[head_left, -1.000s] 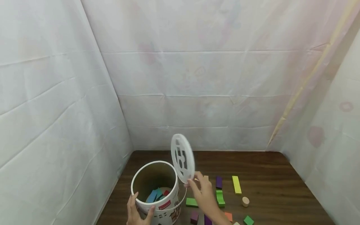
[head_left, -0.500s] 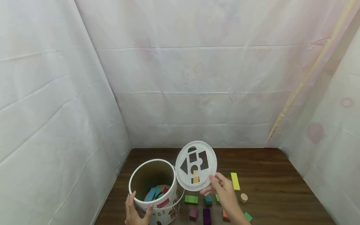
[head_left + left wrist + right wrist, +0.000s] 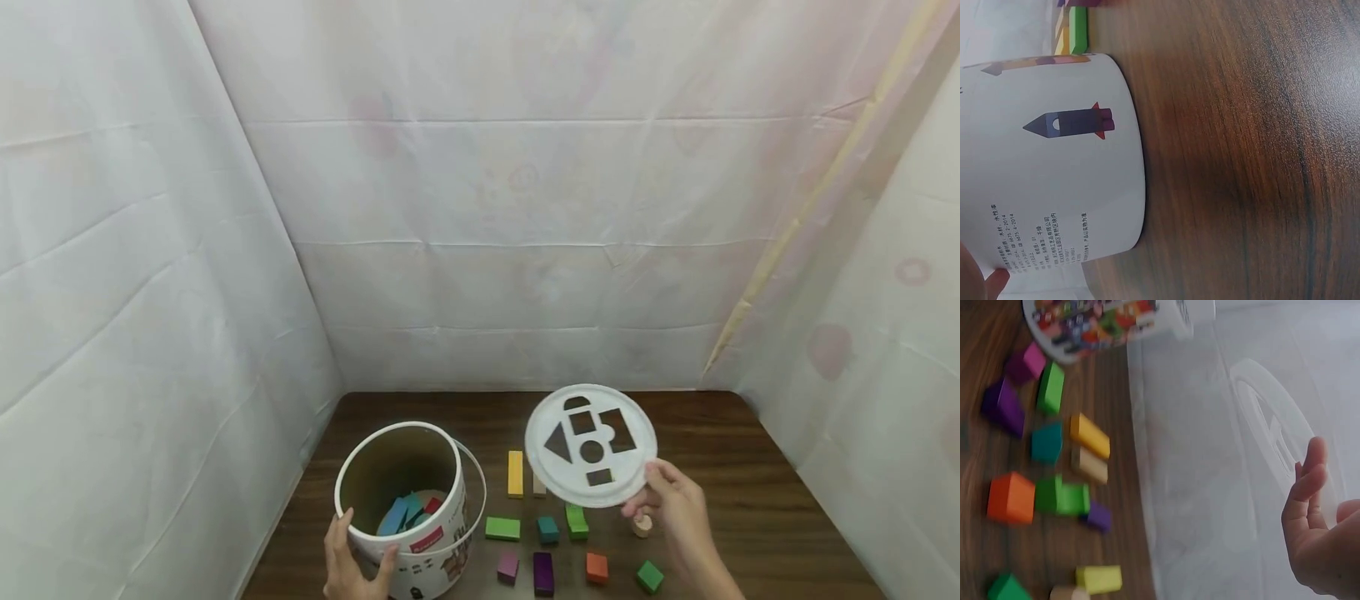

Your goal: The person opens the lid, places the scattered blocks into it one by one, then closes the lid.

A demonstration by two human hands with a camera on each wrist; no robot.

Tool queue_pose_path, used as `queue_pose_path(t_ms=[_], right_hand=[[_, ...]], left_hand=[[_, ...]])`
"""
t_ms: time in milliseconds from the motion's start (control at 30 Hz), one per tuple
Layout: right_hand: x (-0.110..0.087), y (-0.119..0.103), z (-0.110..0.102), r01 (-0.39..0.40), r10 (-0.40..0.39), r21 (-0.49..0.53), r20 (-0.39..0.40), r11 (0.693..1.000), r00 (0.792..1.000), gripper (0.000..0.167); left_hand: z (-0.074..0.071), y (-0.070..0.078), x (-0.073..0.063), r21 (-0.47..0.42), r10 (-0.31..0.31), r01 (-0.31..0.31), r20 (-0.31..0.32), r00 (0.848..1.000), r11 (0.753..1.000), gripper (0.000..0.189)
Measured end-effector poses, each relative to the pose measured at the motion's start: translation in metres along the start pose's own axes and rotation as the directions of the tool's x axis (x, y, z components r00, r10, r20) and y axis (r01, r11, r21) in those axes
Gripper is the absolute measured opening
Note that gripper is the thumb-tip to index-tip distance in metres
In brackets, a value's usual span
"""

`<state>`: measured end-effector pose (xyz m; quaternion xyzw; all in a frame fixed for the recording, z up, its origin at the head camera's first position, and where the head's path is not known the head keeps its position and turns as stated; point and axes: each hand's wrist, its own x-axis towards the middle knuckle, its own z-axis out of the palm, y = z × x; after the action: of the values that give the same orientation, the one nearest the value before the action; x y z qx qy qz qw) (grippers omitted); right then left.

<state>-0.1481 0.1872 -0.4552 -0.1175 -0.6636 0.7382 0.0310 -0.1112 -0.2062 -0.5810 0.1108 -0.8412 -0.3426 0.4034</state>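
A white round lid (image 3: 558, 479) with cut-out shapes is held up above the table, pinched at its lower right edge by my right hand (image 3: 675, 504). In the right wrist view the lid (image 3: 1254, 378) appears nearly edge-on beyond the fingers. To the left stands a white printed bucket (image 3: 450, 533), tilted slightly, with several coloured blocks (image 3: 393, 517) inside. My left hand (image 3: 352, 562) grips the bucket's near left rim, fingers over the edge and thumb on the outer wall. In the left wrist view the bucket's side (image 3: 1054, 169) shows a rocket print; only part of that hand shows.
Loose blocks lie on the dark wooden table (image 3: 750, 500) right of the bucket: a green bar (image 3: 502, 528), a yellow bar (image 3: 515, 475), a purple block (image 3: 543, 575), an orange block (image 3: 597, 568) and others. White cloth (image 3: 480, 183) encloses the table's back and sides.
My right hand has carried the lid rightward, away from the bucket, and its cut-out face has turned toward the head camera. My left hand keeps its hold on the bucket.
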Motion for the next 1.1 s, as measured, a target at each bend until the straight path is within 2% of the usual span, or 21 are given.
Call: queue_pose_path(t_ms=[200, 400, 567, 600, 700, 800, 833, 933, 1033, 1100], right_hand=[[0.015, 0.01, -0.046, -0.079, 0.082, 0.044, -0.084, 0.996, 0.993, 0.033], [0.026, 0.03, -0.084, -0.122, 0.141, 0.118, -0.168, 0.986, 0.976, 0.023], [0.039, 0.061, -0.114, -0.093, 0.124, 0.155, -0.201, 0.983, 0.972, 0.021], [0.045, 0.072, -0.123, -0.05, 0.088, 0.193, -0.195, 0.98, 0.977, 0.021], [0.053, 0.093, -0.138, -0.008, 0.051, 0.194, -0.216, 0.981, 0.975, 0.023], [0.057, 0.099, -0.147, -0.031, 0.088, 0.228, -0.245, 0.973, 0.965, 0.023], [0.056, 0.094, -0.147, -0.082, 0.138, 0.212, -0.265, 0.974, 0.954, 0.022], [0.055, 0.087, -0.147, -0.163, 0.231, 0.242, -0.289, 0.956, 0.929, 0.019], [0.055, 0.084, -0.148, -0.192, 0.258, 0.238, -0.29, 0.952, 0.922, 0.022], [0.056, 0.087, -0.151, -0.186, 0.241, 0.206, -0.289, 0.961, 0.926, 0.025]], left_hand=[[-0.002, 0.001, -0.002, 0.002, 0.014, -0.014, -0.01, 1.0, 1.0, 0.085], [-0.001, 0.0, -0.003, -0.002, 0.013, -0.013, 0.001, 1.0, 1.0, 0.083], [0.0, 0.0, -0.005, -0.015, 0.03, -0.03, -0.001, 1.0, 0.999, 0.084], [0.0, 0.0, -0.006, -0.015, 0.032, -0.032, -0.001, 1.0, 0.999, 0.084], [0.0, 0.002, -0.006, -0.007, 0.024, -0.024, 0.003, 1.0, 1.0, 0.084], [0.0, 0.003, -0.006, 0.002, 0.005, -0.005, 0.013, 1.0, 1.0, 0.084], [0.0, 0.004, -0.006, 0.006, -0.003, 0.003, 0.017, 1.0, 1.0, 0.084], [-0.001, 0.004, -0.006, 0.009, -0.021, 0.02, 0.019, 1.0, 1.0, 0.084], [-0.001, 0.005, -0.006, 0.014, -0.027, 0.027, 0.018, 0.999, 1.0, 0.084], [-0.001, 0.006, -0.007, 0.016, -0.025, 0.024, 0.018, 1.0, 1.0, 0.084]])
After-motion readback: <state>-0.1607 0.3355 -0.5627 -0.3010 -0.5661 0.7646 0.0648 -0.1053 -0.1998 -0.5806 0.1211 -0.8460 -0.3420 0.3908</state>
